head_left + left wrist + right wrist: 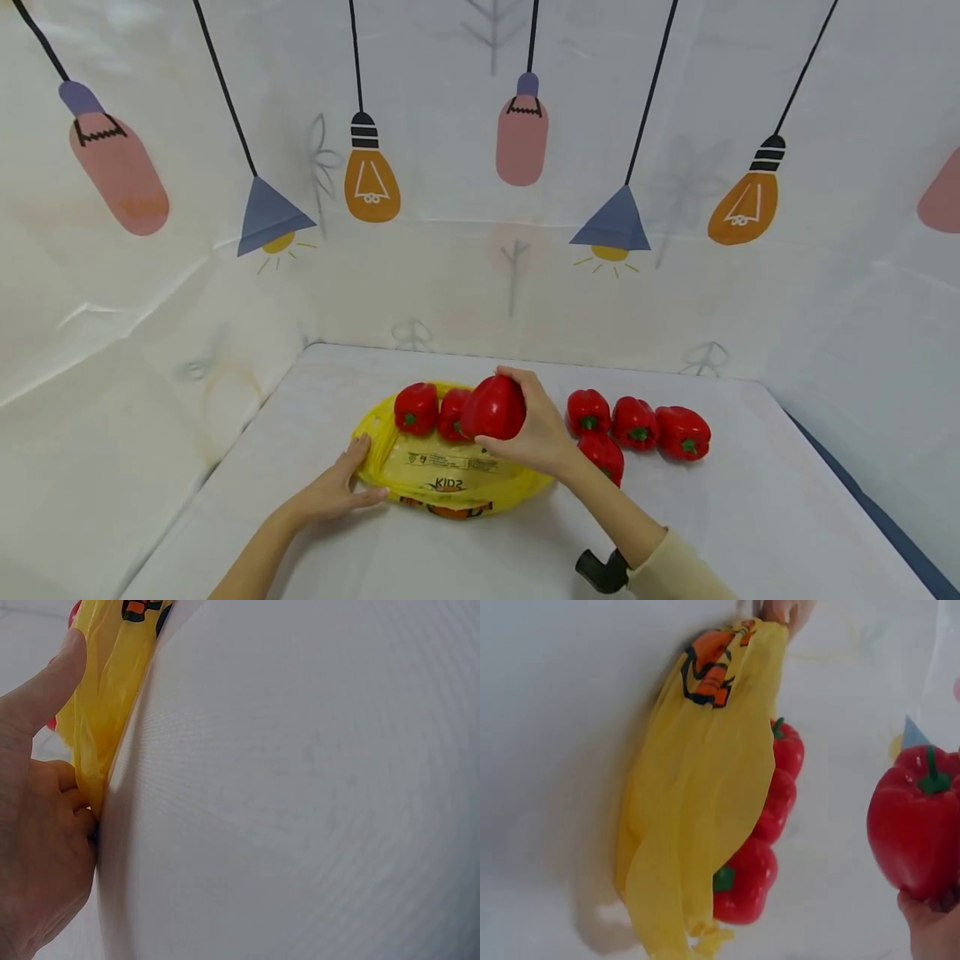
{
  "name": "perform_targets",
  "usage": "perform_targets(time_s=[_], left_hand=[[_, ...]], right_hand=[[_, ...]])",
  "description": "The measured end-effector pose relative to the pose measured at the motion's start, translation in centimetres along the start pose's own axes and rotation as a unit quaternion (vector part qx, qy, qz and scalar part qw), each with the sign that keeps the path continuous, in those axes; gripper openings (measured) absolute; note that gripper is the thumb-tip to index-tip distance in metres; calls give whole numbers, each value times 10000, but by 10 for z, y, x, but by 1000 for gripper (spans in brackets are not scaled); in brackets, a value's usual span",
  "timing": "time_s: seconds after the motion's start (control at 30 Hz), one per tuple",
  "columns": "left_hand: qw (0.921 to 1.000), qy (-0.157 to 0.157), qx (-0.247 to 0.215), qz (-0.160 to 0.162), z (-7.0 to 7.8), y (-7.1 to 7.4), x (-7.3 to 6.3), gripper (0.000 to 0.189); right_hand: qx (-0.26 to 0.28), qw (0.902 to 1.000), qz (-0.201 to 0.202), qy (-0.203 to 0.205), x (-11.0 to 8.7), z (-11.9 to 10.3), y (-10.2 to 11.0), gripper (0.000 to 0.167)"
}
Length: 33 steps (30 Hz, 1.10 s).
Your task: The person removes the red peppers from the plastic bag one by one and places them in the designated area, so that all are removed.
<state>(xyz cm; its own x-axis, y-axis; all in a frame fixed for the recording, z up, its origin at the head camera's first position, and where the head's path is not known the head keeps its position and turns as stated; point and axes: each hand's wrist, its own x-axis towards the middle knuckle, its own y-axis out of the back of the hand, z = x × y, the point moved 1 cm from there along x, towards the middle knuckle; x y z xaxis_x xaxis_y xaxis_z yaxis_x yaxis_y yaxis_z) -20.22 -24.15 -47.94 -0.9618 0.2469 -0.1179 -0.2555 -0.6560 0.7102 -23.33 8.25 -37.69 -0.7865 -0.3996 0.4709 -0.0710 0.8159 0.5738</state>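
Above a yellow plastic bag (pixel 438 473), my right hand (pixel 536 433) grips a red bell pepper (pixel 495 407) with a green stem, thumb on one side and fingers on the other. The bag lies spread on the table, its mouth open, with dark printing and an orange patch. Red peppers sit at its mouth, such as the left one (pixel 416 408); three show in the right wrist view, the lowest pepper (pixel 746 881) partly covered by yellow film. My left hand (pixel 330 492) holds the bag's left end between thumb and curled fingers (pixel 64 776).
Several more red peppers stand on the white table (pixel 750 500) right of the bag, including the rightmost pepper (pixel 682 433); my right forearm partly hides the nearest pepper (pixel 602 457). A black device (pixel 603 573) is at my right wrist. Behind rises a lamp-patterned sheet (pixel 450 275).
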Motion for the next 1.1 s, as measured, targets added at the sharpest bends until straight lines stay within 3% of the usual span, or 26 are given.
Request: perform_targets(time_s=[0.3, 0.57, 0.7, 1.1], left_hand=[[10000, 33, -25, -4, -1, 0, 0, 106], [10000, -47, 24, -47, -1, 0, -1, 106], [9999, -59, 46, -98, -1, 2, 0, 105], [9999, -43, -6, -139, 0, 2, 0, 106]], right_hand=[[123, 9954, -53, 951, 0, 6, 10, 91], [223, 9909, -46, 1325, -2, 2, 18, 92], [237, 9898, -11, 1405, -4, 0, 24, 93], [-184, 9936, 90, 1113, -14, 6, 48, 93]])
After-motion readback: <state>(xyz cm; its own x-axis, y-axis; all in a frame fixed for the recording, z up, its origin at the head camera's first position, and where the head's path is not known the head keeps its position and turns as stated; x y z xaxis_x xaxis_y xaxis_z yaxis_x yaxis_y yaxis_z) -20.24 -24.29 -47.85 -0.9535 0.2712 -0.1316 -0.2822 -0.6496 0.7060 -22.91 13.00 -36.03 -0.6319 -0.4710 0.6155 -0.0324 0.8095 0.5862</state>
